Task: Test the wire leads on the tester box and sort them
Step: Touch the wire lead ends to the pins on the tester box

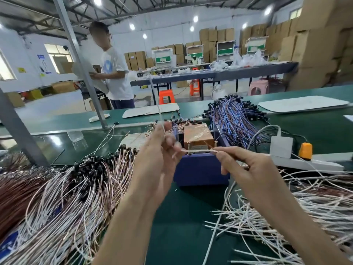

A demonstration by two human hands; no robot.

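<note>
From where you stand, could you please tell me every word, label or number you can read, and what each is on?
No text here can be read.
Blue poster on the left wall: too blurred.
Yellow signs near it: too small.
Label on the tester box: blurred under tape.
Stickers on the cartons: too small.
Blue-and-white printed sheet under the wires: blurred.

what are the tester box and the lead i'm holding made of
Tester box: seemingly matte blue plastic, by its even colour and moulded walls; the orange-brown top looks wrapped in glossy tape, given the creased sheen. Lead: thin wire, probably in smooth pale plastic insulation; blur leaves it open.
</note>
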